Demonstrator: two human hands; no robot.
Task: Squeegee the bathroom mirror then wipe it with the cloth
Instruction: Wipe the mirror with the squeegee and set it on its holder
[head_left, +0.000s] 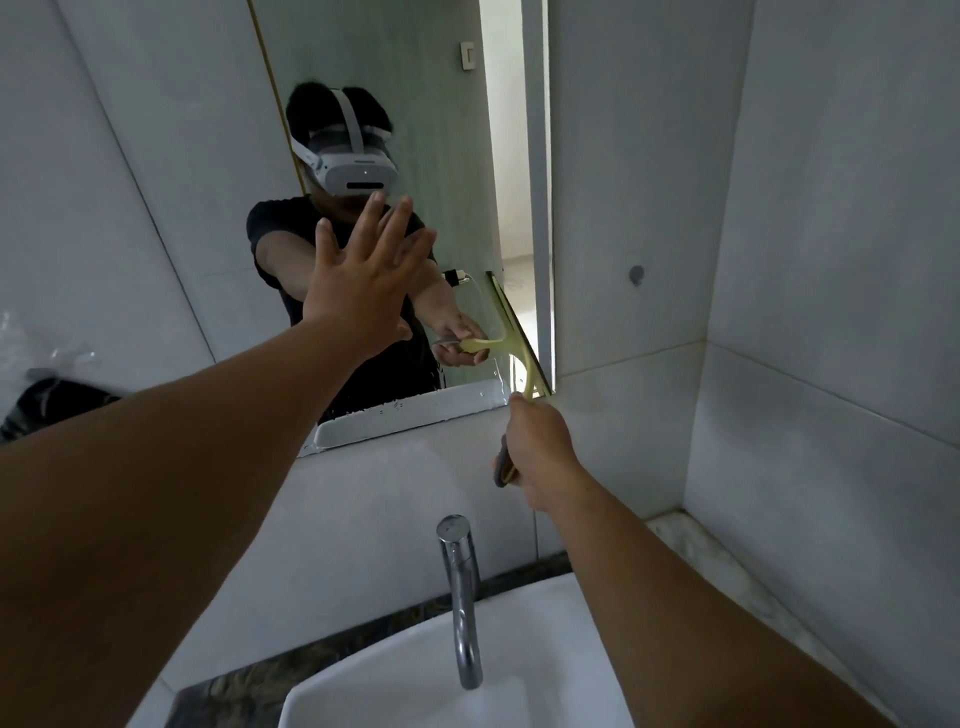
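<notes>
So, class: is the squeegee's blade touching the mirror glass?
Touching. In the head view the squeegee, held by the right hand, meets its own reflection with no gap along the mirror's right edge.

A chrome faucet (460, 597) stands over a white basin (545, 670) beneath grey wall tiles (831, 208).

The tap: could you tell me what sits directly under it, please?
Under the tap sits the white basin; its drain is out of view.

No readable text — no labels, no numbers
</notes>
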